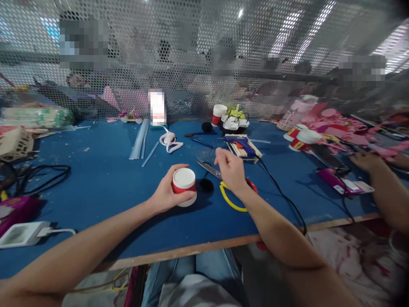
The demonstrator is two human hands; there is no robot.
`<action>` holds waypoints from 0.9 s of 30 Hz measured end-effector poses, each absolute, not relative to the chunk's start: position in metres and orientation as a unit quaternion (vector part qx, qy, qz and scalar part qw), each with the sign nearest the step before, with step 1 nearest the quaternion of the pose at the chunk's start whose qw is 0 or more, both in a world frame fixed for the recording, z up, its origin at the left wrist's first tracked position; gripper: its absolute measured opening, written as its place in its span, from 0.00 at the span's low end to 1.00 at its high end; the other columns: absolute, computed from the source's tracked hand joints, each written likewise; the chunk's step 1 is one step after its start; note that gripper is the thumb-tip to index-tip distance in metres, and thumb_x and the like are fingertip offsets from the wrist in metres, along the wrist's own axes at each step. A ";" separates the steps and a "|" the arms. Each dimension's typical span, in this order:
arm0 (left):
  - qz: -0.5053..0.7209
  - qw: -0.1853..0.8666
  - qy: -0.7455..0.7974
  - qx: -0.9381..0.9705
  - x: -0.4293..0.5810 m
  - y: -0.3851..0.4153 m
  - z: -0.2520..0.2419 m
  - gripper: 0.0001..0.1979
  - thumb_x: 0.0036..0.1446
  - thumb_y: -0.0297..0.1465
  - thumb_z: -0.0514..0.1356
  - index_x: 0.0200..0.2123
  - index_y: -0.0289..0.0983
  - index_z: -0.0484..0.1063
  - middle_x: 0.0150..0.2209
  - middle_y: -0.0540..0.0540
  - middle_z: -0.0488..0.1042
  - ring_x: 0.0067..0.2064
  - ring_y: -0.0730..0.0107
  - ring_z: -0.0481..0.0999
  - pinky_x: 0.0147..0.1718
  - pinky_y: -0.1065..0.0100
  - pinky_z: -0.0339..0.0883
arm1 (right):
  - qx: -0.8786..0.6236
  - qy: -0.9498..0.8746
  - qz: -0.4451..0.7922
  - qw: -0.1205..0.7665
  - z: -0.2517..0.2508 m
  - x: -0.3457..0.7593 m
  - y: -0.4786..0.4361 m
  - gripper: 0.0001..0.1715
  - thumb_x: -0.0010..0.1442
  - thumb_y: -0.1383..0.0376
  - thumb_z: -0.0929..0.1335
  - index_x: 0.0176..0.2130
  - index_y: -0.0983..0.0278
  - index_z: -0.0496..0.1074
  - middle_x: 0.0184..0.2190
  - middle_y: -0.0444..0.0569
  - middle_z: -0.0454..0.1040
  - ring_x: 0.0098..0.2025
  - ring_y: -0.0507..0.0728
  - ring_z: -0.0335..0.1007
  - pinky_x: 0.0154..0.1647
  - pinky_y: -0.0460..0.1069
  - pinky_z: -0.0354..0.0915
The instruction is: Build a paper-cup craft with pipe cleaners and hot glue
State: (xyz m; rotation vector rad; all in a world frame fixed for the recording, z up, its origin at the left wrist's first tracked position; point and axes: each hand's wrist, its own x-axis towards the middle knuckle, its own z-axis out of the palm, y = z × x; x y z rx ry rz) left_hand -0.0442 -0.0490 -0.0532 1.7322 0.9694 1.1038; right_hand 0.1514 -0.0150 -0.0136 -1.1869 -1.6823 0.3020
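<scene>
My left hand (164, 194) is wrapped round a small red-and-white paper cup (184, 178), whose round white end faces up. Just right of the cup lies a black fuzzy ball (206, 186) on the blue table. Above a pair of scissors (231, 204) with yellow and red handles, my right hand (230, 168) is closed, fingers curled together. Whatever it may be pinching is hidden or too small to name. The scissors' blades point up and left, and my wrist covers part of the handles.
Behind the hands lie a blue glue gun (241, 144) with a trailing cable, clear glue sticks (139, 140), pliers (200, 134) and a lit phone (157, 107). Another person's hand (366, 162) is at the right, near more cups (304, 140). A perforated metal screen (191, 55) stands behind.
</scene>
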 end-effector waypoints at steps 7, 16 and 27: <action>0.473 0.410 0.386 0.678 -0.046 -0.046 -0.054 0.33 0.43 0.34 0.65 0.52 0.38 0.55 0.44 0.41 0.69 0.45 0.62 0.70 0.45 0.61 0.63 | -0.529 -0.702 0.051 0.474 -0.012 0.163 0.001 0.23 0.63 0.58 0.56 0.23 0.65 0.64 0.19 0.45 0.66 0.23 0.49 0.62 0.28 0.45 0.57; 0.441 0.380 0.384 0.717 -0.043 -0.042 -0.056 0.33 0.42 0.34 0.65 0.51 0.37 0.55 0.46 0.41 0.68 0.46 0.63 0.70 0.45 0.63 0.63 | -0.604 -0.794 0.018 -0.062 -0.017 0.167 0.002 0.11 0.56 0.64 0.62 0.37 0.66 0.69 0.38 0.55 0.71 0.40 0.60 0.67 0.34 0.50 0.58; 0.438 0.276 0.453 0.725 -0.047 -0.030 -0.063 0.32 0.45 0.38 0.63 0.51 0.36 0.56 0.45 0.42 0.68 0.43 0.64 0.71 0.44 0.61 0.64 | -0.603 -0.793 0.048 -0.076 -0.016 0.166 0.004 0.12 0.49 0.66 0.65 0.37 0.64 0.69 0.38 0.52 0.71 0.37 0.59 0.69 0.28 0.48 0.57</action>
